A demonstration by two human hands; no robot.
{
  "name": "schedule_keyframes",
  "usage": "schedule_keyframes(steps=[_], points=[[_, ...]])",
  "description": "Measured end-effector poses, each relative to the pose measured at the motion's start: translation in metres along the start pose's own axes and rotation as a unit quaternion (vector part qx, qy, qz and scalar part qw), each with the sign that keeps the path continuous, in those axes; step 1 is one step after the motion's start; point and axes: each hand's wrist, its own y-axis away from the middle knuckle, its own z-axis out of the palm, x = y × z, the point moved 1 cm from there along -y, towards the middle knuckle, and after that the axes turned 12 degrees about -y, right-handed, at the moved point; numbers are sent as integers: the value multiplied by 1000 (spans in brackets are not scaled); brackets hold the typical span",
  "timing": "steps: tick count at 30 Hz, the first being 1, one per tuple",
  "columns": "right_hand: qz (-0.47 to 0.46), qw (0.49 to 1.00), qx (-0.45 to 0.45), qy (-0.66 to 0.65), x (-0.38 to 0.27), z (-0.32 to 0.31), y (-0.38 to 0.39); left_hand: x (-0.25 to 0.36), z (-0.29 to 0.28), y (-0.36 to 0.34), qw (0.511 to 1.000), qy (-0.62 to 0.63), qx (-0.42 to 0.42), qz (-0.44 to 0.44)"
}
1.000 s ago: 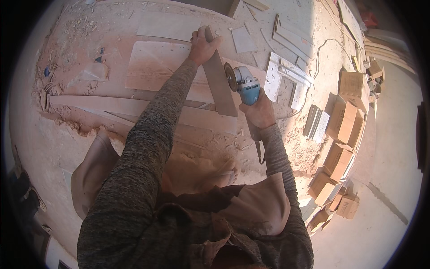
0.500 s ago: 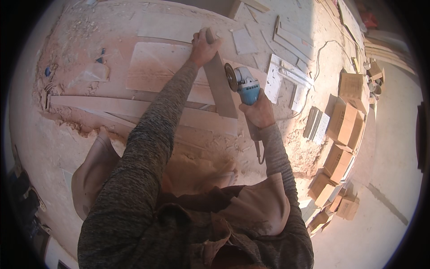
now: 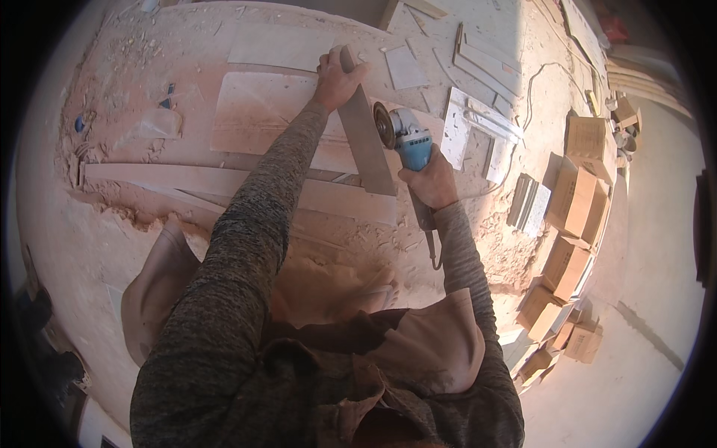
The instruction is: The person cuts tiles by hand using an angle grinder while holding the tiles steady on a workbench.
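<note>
My left hand [image 3: 337, 81] is closed round the far end of a long grey tile strip [image 3: 366, 142], which slants down toward me across other dusty boards. In my right hand [image 3: 431, 181] is a blue and silver angle grinder [image 3: 414, 147], gripped by its body. Its round disc [image 3: 384, 125] faces the strip's right edge, with a narrow gap between them. The grinder's cord hangs below my right wrist. Under the strip's near end lies a long pale plank-like tile [image 3: 299, 193], and a larger reddish-dusted slab [image 3: 258, 112] lies left of the strip.
Cardboard boxes [image 3: 586, 142] line the right side. White tile offcuts [image 3: 478, 134] and a small stack of tile pieces [image 3: 529, 205] lie right of the grinder. A thin cable [image 3: 532, 89] curls over the dusty floor. Small blue items [image 3: 169, 95] lie at the left.
Almost nothing differs; both hands keep their hold, and the view has shifted very slightly.
</note>
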Motion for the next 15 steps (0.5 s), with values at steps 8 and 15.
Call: schedule_keyframes(steps=[8, 15], points=[[50, 999, 21, -11, -1, -42, 32, -9, 1, 1, 997, 75, -2, 1], [51, 998, 47, 12, -15, -65, 68, -12, -11, -2, 998, 70, 2, -2]])
